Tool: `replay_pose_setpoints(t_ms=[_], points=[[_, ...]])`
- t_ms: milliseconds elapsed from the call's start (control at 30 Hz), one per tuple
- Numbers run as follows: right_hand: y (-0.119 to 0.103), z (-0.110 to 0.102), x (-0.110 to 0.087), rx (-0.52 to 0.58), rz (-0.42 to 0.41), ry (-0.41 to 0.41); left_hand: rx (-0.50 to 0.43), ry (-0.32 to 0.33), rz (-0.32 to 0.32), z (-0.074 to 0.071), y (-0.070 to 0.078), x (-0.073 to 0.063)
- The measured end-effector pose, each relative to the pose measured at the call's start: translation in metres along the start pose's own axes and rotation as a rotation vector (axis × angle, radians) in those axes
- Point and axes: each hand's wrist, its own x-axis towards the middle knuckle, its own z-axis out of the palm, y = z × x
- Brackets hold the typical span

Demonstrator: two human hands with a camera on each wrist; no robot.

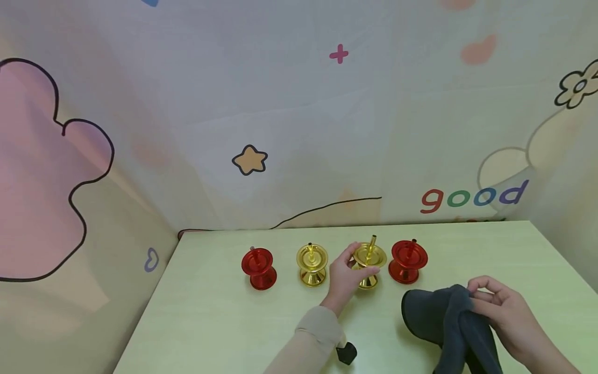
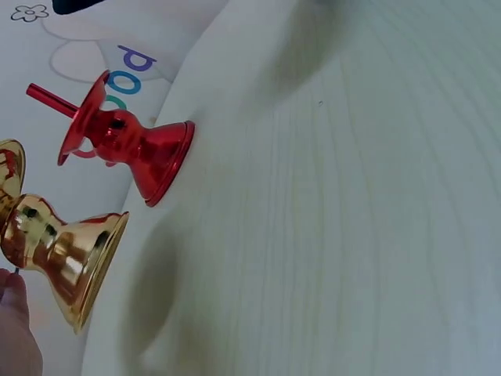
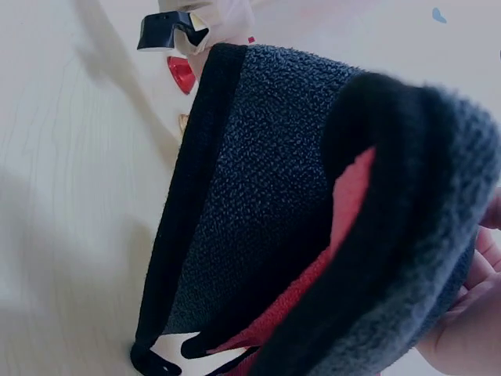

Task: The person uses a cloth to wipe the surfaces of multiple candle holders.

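In the head view my left hand (image 1: 344,283) grips a gold candle holder (image 1: 369,255) between thumb and fingers. Its flared base (image 2: 78,258) hangs over a shadow on the table in the left wrist view. My right hand (image 1: 509,318) pinches a dark grey cloth (image 1: 432,311) at its upper edge, and the cloth droops in folds. The right wrist view shows the cloth's black border (image 3: 188,196) and a red underside (image 3: 293,294). Close to the right of the held candle holder stands a red candle holder (image 1: 408,259).
Left of my left hand stand another gold candle holder (image 1: 312,262) and a red candle holder (image 1: 259,266), both upright on the pale table (image 1: 196,322). A printed cloth backdrop (image 1: 299,109) closes off the back and sides. A small black device (image 1: 347,353) sits at my left wrist.
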Motion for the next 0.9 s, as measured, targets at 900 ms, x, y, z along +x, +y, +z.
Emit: replay_pose_setpoints(t_ms=[900], points=[[0.01,0.003,-0.003,-0.006,0.017,0.047,0.205,0.037,-0.028,0.004,-0.017,0.001]])
